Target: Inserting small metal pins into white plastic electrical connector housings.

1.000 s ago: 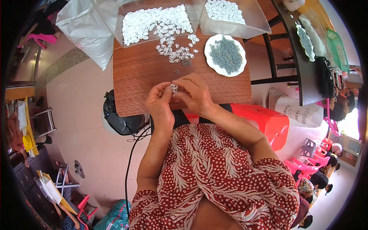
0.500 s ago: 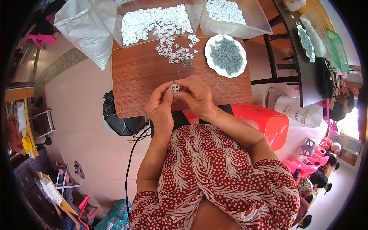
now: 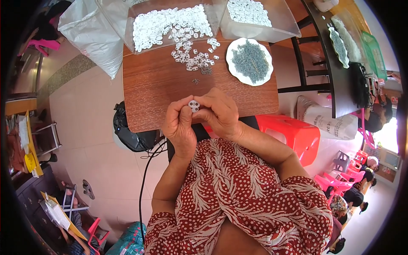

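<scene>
Between my two hands, over the near edge of the brown table (image 3: 157,102), is a small white plastic piece (image 3: 194,103) with several dark spots on its face. The fingertips and thumb of my left hand (image 3: 180,127) pinch it from one side. From the other side, my right hand (image 3: 221,114) grips it with thumb and forefinger. A few small grey screws (image 3: 195,80) lie just beyond my hands, and a small cluster of screws (image 3: 206,71) lies farther out beside loose white plastic pieces (image 3: 194,63).
A white scalloped plate (image 3: 233,71) heaped with grey screws stands at the right. Behind are two clear bins (image 3: 278,34) of white pieces. A white sack (image 3: 91,34) hangs at the far left, a red stool (image 3: 304,136) stands right, and a black bag (image 3: 131,138) sits left below the table.
Both hands have come slightly nearer to me with the white plastic piece. Its spotted face now shows more fully. The loose pieces and screws on the table lie as before.
</scene>
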Demonstrator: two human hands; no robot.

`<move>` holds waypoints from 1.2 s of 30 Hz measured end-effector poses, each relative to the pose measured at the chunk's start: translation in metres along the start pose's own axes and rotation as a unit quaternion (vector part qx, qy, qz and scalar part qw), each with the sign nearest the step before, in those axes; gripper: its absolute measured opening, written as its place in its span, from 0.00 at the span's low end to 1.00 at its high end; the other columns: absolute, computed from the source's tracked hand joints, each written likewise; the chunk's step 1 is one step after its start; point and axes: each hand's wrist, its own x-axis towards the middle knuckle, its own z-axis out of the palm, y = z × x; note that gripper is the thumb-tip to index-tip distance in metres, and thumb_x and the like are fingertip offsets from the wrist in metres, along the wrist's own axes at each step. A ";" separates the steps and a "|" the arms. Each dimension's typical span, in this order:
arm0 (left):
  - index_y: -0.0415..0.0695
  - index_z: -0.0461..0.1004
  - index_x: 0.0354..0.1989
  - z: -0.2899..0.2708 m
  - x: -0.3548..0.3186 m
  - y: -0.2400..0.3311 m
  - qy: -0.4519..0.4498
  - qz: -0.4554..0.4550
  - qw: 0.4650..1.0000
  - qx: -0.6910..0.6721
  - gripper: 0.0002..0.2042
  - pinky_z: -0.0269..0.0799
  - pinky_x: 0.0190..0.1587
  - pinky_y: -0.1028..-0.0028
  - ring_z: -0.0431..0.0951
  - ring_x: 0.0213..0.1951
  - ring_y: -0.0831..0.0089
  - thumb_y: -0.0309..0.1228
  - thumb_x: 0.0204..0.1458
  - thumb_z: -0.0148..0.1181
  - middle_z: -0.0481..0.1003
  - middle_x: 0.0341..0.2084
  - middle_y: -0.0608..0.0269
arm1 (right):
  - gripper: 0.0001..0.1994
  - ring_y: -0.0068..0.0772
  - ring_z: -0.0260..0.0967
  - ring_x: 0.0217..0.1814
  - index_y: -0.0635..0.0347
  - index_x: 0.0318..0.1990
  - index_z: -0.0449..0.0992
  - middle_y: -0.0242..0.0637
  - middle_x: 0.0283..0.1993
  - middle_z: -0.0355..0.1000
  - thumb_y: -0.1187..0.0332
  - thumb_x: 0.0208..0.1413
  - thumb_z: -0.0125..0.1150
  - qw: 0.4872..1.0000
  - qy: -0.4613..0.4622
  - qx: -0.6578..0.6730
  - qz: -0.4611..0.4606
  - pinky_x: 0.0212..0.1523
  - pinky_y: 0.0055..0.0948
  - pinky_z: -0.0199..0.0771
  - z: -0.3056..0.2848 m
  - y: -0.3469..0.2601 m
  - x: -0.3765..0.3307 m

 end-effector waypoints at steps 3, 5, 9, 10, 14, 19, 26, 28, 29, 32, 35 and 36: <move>0.34 0.72 0.40 0.001 -0.004 0.001 0.012 0.001 1.000 -0.010 0.09 0.66 0.41 0.82 0.69 0.36 0.81 0.28 0.57 0.51 0.71 0.35 0.64 | 0.18 0.32 0.65 0.25 0.66 0.40 0.73 0.36 0.28 0.71 0.73 0.37 0.66 1.000 0.004 -0.016 -0.022 0.26 0.27 0.63 0.003 -0.001 -0.002; 0.35 0.72 0.41 0.002 -0.006 0.000 0.019 -0.003 1.000 -0.008 0.09 0.65 0.39 0.83 0.68 0.35 0.83 0.28 0.58 0.50 0.70 0.34 0.67 | 0.18 0.33 0.65 0.26 0.66 0.40 0.73 0.36 0.28 0.70 0.73 0.37 0.66 0.999 0.009 -0.027 -0.029 0.26 0.28 0.63 0.005 -0.001 -0.003; 0.34 0.70 0.42 0.004 -0.009 0.001 0.040 0.003 0.999 0.000 0.10 0.64 0.40 0.83 0.67 0.35 0.83 0.29 0.58 0.50 0.70 0.34 0.67 | 0.17 0.34 0.65 0.26 0.68 0.41 0.71 0.37 0.29 0.70 0.76 0.39 0.64 0.999 0.004 -0.038 -0.035 0.25 0.29 0.63 0.008 -0.002 -0.006; 0.34 0.70 0.42 0.004 -0.010 0.001 0.044 0.008 0.999 0.000 0.10 0.64 0.40 0.83 0.67 0.35 0.83 0.29 0.58 0.50 0.70 0.34 0.66 | 0.17 0.35 0.64 0.26 0.68 0.41 0.71 0.38 0.30 0.70 0.77 0.40 0.63 0.999 0.003 -0.036 -0.035 0.25 0.29 0.64 0.009 -0.001 -0.006; 0.34 0.70 0.42 0.000 -0.010 -0.001 0.035 0.034 0.999 0.019 0.10 0.63 0.40 0.83 0.67 0.36 0.83 0.29 0.58 0.49 0.70 0.35 0.66 | 0.16 0.35 0.64 0.25 0.68 0.41 0.70 0.39 0.30 0.70 0.78 0.40 0.62 0.998 -0.003 -0.026 -0.050 0.25 0.29 0.63 0.009 -0.003 -0.002; 0.34 0.70 0.42 0.002 -0.009 0.000 0.051 0.058 0.996 0.038 0.10 0.63 0.40 0.83 0.67 0.35 0.82 0.29 0.59 0.48 0.69 0.35 0.66 | 0.16 0.35 0.64 0.25 0.68 0.41 0.70 0.39 0.29 0.69 0.78 0.41 0.62 0.997 -0.005 -0.031 -0.068 0.25 0.29 0.63 0.011 -0.003 0.000; 0.35 0.70 0.42 0.005 -0.010 0.005 0.062 0.041 0.997 0.020 0.10 0.64 0.40 0.82 0.67 0.36 0.82 0.29 0.59 0.47 0.68 0.34 0.66 | 0.15 0.35 0.64 0.26 0.70 0.42 0.70 0.40 0.30 0.69 0.76 0.45 0.61 0.998 0.000 -0.034 -0.058 0.26 0.28 0.64 0.015 -0.008 -0.001; 0.34 0.70 0.43 0.006 -0.012 0.007 0.067 0.030 0.997 0.022 0.11 0.64 0.40 0.82 0.67 0.36 0.82 0.29 0.59 0.46 0.69 0.34 0.66 | 0.14 0.35 0.64 0.27 0.70 0.42 0.70 0.40 0.30 0.69 0.75 0.47 0.60 0.998 0.007 -0.041 -0.054 0.26 0.29 0.64 0.016 -0.008 -0.002; 0.34 0.70 0.43 0.005 -0.012 0.007 0.067 0.030 0.997 0.022 0.11 0.64 0.40 0.82 0.67 0.36 0.82 0.29 0.59 0.46 0.69 0.34 0.66 | 0.14 0.35 0.64 0.27 0.70 0.42 0.70 0.40 0.30 0.69 0.75 0.47 0.60 0.998 0.007 -0.040 -0.054 0.26 0.29 0.64 0.015 -0.008 -0.001; 0.34 0.69 0.44 0.005 -0.013 0.007 0.057 0.021 0.998 -0.008 0.12 0.64 0.40 0.82 0.67 0.36 0.82 0.31 0.60 0.46 0.69 0.35 0.65 | 0.14 0.35 0.64 0.26 0.69 0.42 0.70 0.39 0.30 0.69 0.74 0.47 0.60 0.997 0.008 -0.042 -0.062 0.26 0.29 0.64 0.014 -0.010 0.002; 0.34 0.68 0.44 0.007 -0.013 0.009 0.054 0.019 0.998 -0.042 0.14 0.63 0.41 0.82 0.66 0.37 0.81 0.33 0.60 0.45 0.69 0.35 0.64 | 0.13 0.35 0.64 0.26 0.68 0.41 0.70 0.39 0.30 0.68 0.74 0.48 0.61 0.997 0.009 -0.038 -0.064 0.26 0.29 0.63 0.013 -0.010 0.002; 0.34 0.68 0.43 0.008 -0.013 0.008 0.063 0.022 0.997 -0.032 0.14 0.63 0.41 0.81 0.66 0.36 0.81 0.34 0.60 0.45 0.69 0.35 0.64 | 0.13 0.35 0.64 0.26 0.68 0.41 0.70 0.39 0.30 0.68 0.74 0.48 0.61 0.997 0.014 -0.034 -0.065 0.26 0.29 0.63 0.014 -0.010 0.002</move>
